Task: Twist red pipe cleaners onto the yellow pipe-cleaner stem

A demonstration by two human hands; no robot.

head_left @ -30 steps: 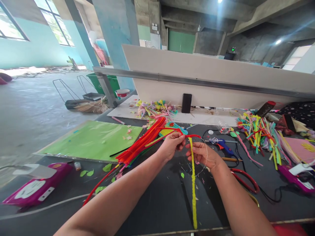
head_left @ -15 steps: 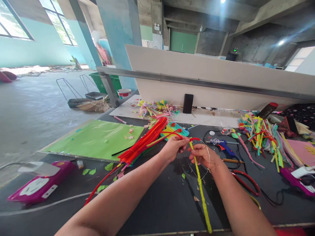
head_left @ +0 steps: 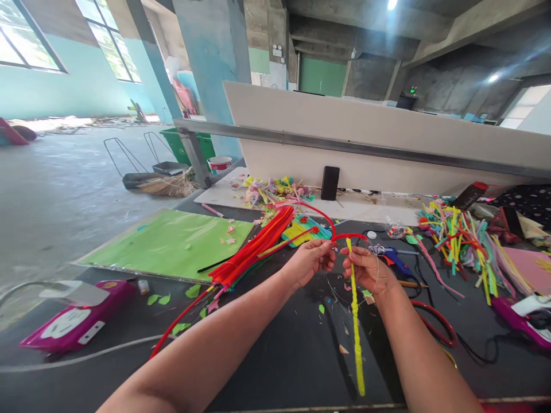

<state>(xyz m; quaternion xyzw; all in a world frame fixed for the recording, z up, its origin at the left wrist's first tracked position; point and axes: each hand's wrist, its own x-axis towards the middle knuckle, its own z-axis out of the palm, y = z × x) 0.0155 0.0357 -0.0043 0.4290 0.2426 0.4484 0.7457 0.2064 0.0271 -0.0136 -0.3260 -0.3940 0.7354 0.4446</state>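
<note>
In the head view my left hand (head_left: 310, 263) pinches a bent red pipe cleaner (head_left: 326, 214) between thumb and fingertips. One end of it arcs up and to the left, while the other runs right, past the top of a yellow stick (head_left: 356, 330). That stick looks wrapped in fuzzy yellow pipe cleaner. My right hand (head_left: 367, 269) is closed round its upper end, and the rest hangs down toward the table's front edge. A thin pale wire or thread loops near my right wrist. Left of my hands lies a bundle of red pipe cleaners (head_left: 253, 246).
A blue glue gun (head_left: 396, 261) and red-handled scissors (head_left: 434, 324) lie right of my right hand. Colourful pipe cleaners (head_left: 460, 229) are heaped farther right. A green sheet (head_left: 167, 244) and a purple power strip (head_left: 80, 321) occupy the left; a phone (head_left: 330, 183) stands behind.
My hands have drawn slightly apart, with the right one moving right along with the yellow stick. The red pipe cleaner now arcs up higher between and above them.
</note>
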